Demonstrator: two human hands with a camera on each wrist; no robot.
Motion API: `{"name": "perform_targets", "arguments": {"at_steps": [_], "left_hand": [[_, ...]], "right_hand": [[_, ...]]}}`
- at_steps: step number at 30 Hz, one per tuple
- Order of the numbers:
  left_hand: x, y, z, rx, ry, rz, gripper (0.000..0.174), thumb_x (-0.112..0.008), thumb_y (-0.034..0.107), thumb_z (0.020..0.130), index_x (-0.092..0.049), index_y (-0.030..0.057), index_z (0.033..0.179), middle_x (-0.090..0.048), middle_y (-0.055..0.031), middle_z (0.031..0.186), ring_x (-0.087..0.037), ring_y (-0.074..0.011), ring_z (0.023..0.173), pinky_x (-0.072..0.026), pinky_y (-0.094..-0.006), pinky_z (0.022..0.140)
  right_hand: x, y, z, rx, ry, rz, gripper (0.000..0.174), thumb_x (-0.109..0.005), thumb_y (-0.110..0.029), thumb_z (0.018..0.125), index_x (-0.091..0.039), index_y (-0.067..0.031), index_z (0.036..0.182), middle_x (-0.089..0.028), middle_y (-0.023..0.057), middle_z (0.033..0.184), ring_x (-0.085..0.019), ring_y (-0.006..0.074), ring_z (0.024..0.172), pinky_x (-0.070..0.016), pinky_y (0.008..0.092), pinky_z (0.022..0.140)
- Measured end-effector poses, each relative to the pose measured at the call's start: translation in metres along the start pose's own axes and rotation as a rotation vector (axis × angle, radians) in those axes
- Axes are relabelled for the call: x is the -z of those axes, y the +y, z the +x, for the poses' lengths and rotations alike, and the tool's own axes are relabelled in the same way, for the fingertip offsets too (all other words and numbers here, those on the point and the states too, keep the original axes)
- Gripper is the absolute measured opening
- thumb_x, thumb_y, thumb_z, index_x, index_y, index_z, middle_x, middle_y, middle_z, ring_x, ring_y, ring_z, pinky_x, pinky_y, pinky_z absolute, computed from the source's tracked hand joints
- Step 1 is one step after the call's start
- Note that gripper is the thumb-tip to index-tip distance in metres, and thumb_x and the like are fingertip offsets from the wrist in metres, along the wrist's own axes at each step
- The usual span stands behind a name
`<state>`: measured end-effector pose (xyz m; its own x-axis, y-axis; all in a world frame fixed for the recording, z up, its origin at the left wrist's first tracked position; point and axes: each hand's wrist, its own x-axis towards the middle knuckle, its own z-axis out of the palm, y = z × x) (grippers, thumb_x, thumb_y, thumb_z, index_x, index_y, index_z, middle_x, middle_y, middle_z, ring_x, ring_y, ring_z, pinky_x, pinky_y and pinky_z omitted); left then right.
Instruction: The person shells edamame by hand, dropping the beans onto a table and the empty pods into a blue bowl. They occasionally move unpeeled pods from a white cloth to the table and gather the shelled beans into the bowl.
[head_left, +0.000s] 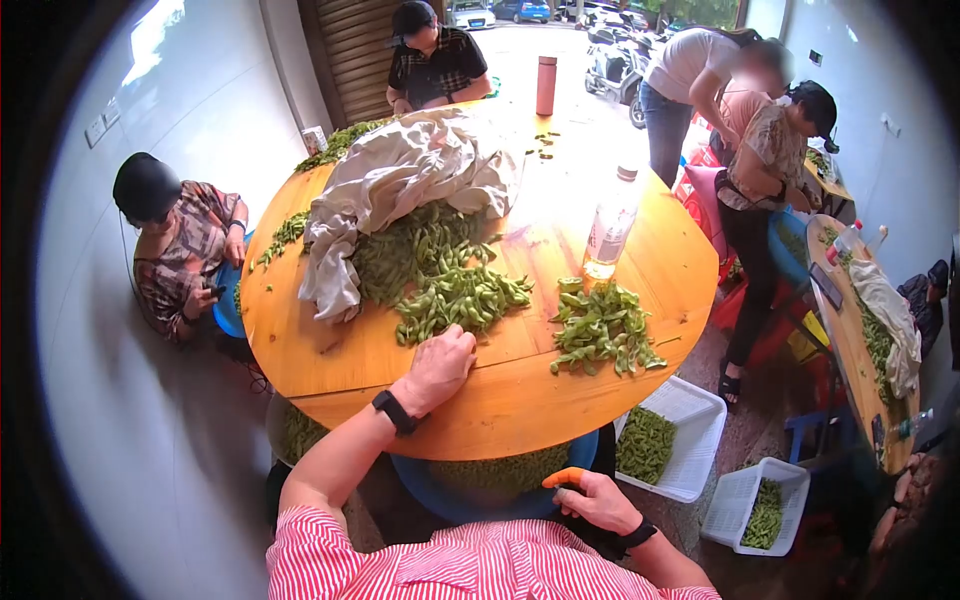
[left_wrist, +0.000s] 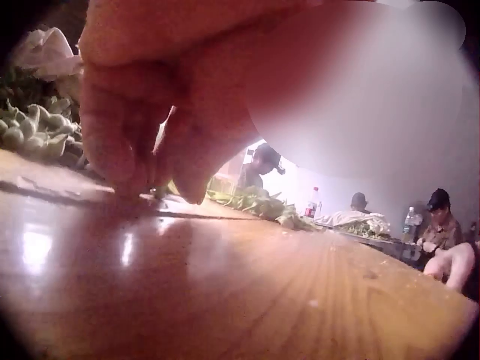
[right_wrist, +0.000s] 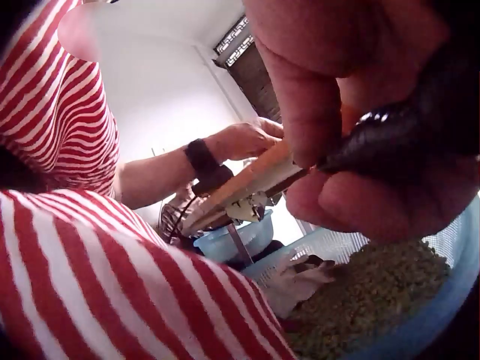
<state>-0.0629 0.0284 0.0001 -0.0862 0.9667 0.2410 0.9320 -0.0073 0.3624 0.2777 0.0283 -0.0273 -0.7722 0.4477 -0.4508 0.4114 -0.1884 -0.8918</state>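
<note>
The left hand point(head_left: 440, 365) lay knuckles-up on the table point(head_left: 520, 410) at the near edge of the pod heap point(head_left: 455, 290) in the middle of the head view, fingers curled down to the wood. Whether they pinched a pod could not be told, and a clean pick would probably take a single pod from that loose edge rather than dig into the heap. The right hand point(head_left: 592, 498), low in the frame over the blue basin point(head_left: 430, 488), was closed on a dark glossy piece point(right_wrist: 397, 139), and the heap's pods looked green, plump and bumpy, lying criss-cross.
</note>
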Motion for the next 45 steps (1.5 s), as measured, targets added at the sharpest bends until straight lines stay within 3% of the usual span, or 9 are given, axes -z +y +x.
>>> {"name": "perform_targets", "arguments": {"at_steps": [24, 32, 33, 34, 36, 38, 39, 41, 45], "left_hand": [[0.038, -0.015, 0.051, 0.046, 0.153, -0.006, 0.024, -0.066, 0.017, 0.084, -0.061, 0.0062, 0.105, -0.057, -0.0156, 0.097, -0.061, -0.0364, 0.087, -0.0507, -0.0454, 0.072], [0.139, 0.094, 0.001, -0.355, 0.905, -0.516, 0.019, -0.065, -0.010, 0.075, -0.059, 0.0014, 0.088, -0.062, -0.0135, 0.087, -0.060, -0.0251, 0.073, -0.0488, -0.0365, 0.062], [0.140, 0.106, -0.017, -0.394, 0.963, -0.383, 0.011, -0.061, -0.005, 0.078, -0.059, 0.0021, 0.086, -0.061, -0.0138, 0.086, -0.058, -0.0275, 0.071, -0.0473, -0.0347, 0.058], [0.161, 0.102, -0.041, -0.589, 0.602, -0.386, 0.019, -0.066, 0.002, 0.081, -0.063, 0.0028, 0.099, -0.065, -0.0129, 0.092, -0.064, -0.0253, 0.077, -0.0522, -0.0328, 0.068], [0.133, 0.135, -0.065, -0.530, 1.016, -0.750, 0.012, -0.065, 0.008, 0.079, -0.064, 0.0046, 0.090, -0.063, -0.0118, 0.094, -0.064, -0.0252, 0.083, -0.0529, -0.0337, 0.071], [0.145, 0.147, -0.098, -0.600, 0.830, -0.746, 0.048, -0.069, 0.019, 0.091, -0.046, 0.0142, 0.132, -0.052, -0.0067, 0.127, -0.052, -0.0275, 0.114, -0.0495, -0.0495, 0.085], [0.145, 0.150, -0.084, -0.606, 0.816, -0.756, 0.048, -0.069, 0.019, 0.091, -0.046, 0.0142, 0.132, -0.052, -0.0067, 0.127, -0.052, -0.0275, 0.114, -0.0495, -0.0495, 0.085], [0.145, 0.162, -0.048, -1.242, 1.503, -0.631, 0.035, -0.071, 0.006, 0.085, -0.059, 0.0112, 0.117, -0.054, 0.0005, 0.108, -0.054, -0.0153, 0.107, -0.0502, -0.0303, 0.082], [0.137, 0.167, -0.047, -1.415, 1.348, -0.773, 0.025, -0.069, -0.004, 0.082, -0.062, 0.0067, 0.103, -0.054, 0.0033, 0.102, -0.055, -0.0123, 0.103, -0.0504, -0.0283, 0.081]], "right_hand": [[-0.007, -0.068, 0.057, 0.183, -0.016, -0.009, 0.023, -0.056, -0.007, 0.096, -0.063, -0.0014, 0.117, -0.062, 0.0006, 0.084, -0.057, 0.0072, 0.070, -0.0478, 0.0217, 0.064], [-0.003, -0.059, 0.064, 0.107, -0.022, 0.154, 0.023, -0.057, -0.006, 0.095, -0.063, 0.0006, 0.115, -0.065, 0.0030, 0.084, -0.061, 0.0085, 0.068, -0.0494, 0.0218, 0.062], [-0.003, -0.060, 0.064, 0.122, -0.032, 0.134, 0.023, -0.056, -0.007, 0.095, -0.064, 0.0003, 0.115, -0.066, 0.0032, 0.084, -0.061, 0.0084, 0.068, -0.0501, 0.0227, 0.063], [-0.002, -0.061, 0.063, 0.131, 0.006, 0.161, 0.023, -0.056, -0.007, 0.095, -0.064, 0.0003, 0.115, -0.066, 0.0032, 0.084, -0.061, 0.0084, 0.068, -0.0501, 0.0227, 0.063], [-0.003, -0.064, 0.062, 0.127, -0.035, 0.053, 0.023, -0.056, -0.009, 0.096, -0.064, -0.0003, 0.115, -0.065, 0.0031, 0.083, -0.061, 0.0084, 0.068, -0.0506, 0.0233, 0.063], [-0.003, -0.064, 0.062, 0.142, -0.020, 0.054, 0.023, -0.056, -0.010, 0.095, -0.064, -0.0010, 0.115, -0.065, 0.0033, 0.082, -0.062, 0.0091, 0.068, -0.0511, 0.0238, 0.063], [-0.003, -0.065, 0.062, 0.150, -0.016, 0.013, 0.024, -0.056, -0.010, 0.095, -0.064, -0.0011, 0.116, -0.064, 0.0033, 0.081, -0.062, 0.0095, 0.067, -0.0511, 0.0241, 0.063], [-0.005, -0.067, 0.060, 0.155, -0.012, -0.023, 0.024, -0.057, -0.010, 0.094, -0.064, -0.0012, 0.116, -0.064, 0.0033, 0.079, -0.062, 0.0098, 0.067, -0.0512, 0.0244, 0.063], [-0.007, -0.069, 0.060, 0.169, -0.008, 0.012, 0.024, -0.057, -0.010, 0.094, -0.064, -0.0001, 0.115, -0.063, 0.0022, 0.079, -0.061, 0.0087, 0.067, -0.0505, 0.0235, 0.063]]}}
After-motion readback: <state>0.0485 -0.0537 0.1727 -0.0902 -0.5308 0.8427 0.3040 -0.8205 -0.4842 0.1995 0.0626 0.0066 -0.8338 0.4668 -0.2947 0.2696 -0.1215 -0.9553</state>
